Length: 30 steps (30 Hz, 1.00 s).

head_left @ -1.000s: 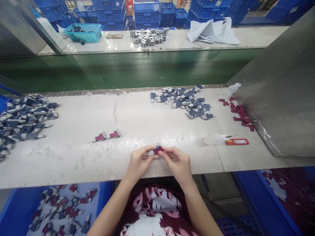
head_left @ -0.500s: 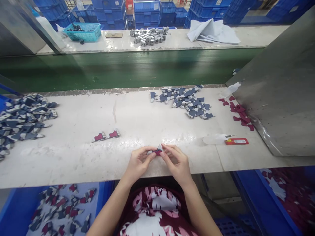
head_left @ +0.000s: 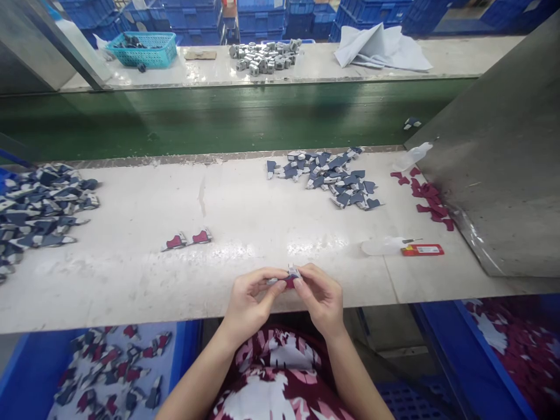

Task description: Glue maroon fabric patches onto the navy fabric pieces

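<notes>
Between my fingertips, near the front edge of the worktable, is a small grey, navy and maroon plastic part. My left hand pinches its left end with thumb and fingers. The other end is gripped by my right hand, thumb on the maroon face. Fingers cover much of the part. Two similar parts with maroon faces, one and another, lie to the left. Beyond my hands is a pile of navy-and-grey parts; loose maroon pieces lie at the right.
A clear bottle with a thin tip and a red packet lie right of my hands. More navy-and-grey parts are heaped at far left. Blue bins stand below the edge. A metal panel bounds the right side; a green strip runs behind.
Both hands have shifted slightly right and toward me with the plastic part, which is turned a little between the fingers. The view has tilted slightly. The parts on the table have stayed put.
</notes>
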Motion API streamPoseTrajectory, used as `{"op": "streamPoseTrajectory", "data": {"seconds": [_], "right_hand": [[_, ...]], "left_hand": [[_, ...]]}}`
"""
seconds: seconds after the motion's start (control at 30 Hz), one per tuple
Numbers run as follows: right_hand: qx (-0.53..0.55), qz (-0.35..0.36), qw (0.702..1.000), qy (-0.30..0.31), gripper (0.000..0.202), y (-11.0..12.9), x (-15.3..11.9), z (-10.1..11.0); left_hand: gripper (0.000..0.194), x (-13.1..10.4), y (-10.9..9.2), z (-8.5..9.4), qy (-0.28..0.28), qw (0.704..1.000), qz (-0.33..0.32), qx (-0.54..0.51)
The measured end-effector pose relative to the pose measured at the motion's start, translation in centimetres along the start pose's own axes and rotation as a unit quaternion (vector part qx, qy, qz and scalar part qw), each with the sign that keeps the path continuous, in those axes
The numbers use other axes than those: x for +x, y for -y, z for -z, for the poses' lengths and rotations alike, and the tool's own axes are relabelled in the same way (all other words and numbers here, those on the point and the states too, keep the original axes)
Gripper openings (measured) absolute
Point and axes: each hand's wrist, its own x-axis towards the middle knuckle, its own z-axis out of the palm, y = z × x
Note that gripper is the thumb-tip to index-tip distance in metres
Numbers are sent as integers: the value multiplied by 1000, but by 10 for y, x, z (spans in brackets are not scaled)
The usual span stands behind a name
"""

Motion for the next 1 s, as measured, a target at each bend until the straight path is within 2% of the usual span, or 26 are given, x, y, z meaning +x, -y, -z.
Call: {"op": "streamPoseTrajectory", "data": {"seconds": [0.1,0.3,0.43,0.57,0.8,1.0], "right_hand": [[-4,21,1000,6,18,0,-1,1],[-47,72,995,-41,15,4,-5,-1],[-43,53,997,-39,14,7,-6,-1],[-19,48,998,-37,13,8,-6,-4],[31,11,996,-79,11,10,-7,-12],[12,15,999,-50,12,6,-6,-9]], "left_hand": [[8,-1,-3,-2,-3,1000,5,-21],[9,-7,-4,-6,-23,999,-18,20],[11,-12,-1,-8,-41,998,-21,31],[10,-15,0,-11,-66,998,-1,-2],[10,-16,-4,-17,-81,997,-12,9],[9,-13,-1,-14,-81,996,9,-32]]}}
